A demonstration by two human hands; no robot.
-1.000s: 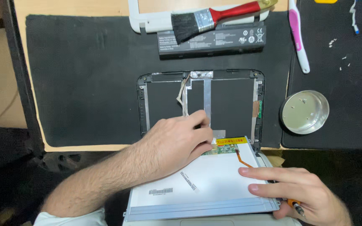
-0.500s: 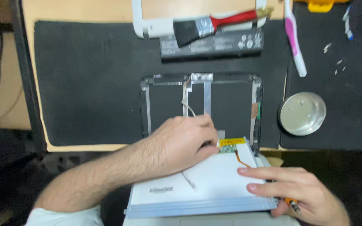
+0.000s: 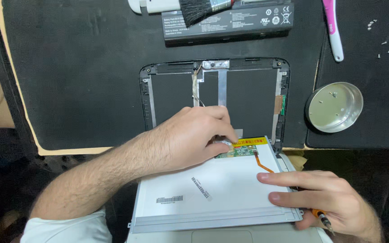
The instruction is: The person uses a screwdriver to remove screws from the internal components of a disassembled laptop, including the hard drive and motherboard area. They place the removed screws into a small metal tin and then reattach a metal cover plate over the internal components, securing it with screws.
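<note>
The left hand (image 3: 194,137) pinches a connector at the thin, fragile screen panel (image 3: 212,193)'s 12 o'clock edge; the right hand (image 3: 325,200) presses flat at 3 o'clock, a screwdriver (image 3: 323,219) tucked under it.

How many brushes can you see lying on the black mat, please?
2: a black-bristled paintbrush resting on the black laptop battery at the top edge, and a pink-and-white toothbrush to its right. Others may lie outside the view.

- The view has dipped: the brush (image 3: 199,10) now sits cut off at the top edge.
- The left hand (image 3: 194,135) has curled tighter, fingertips pinching at the panel's (image 3: 212,189) circuit strip (image 3: 237,150).
</note>
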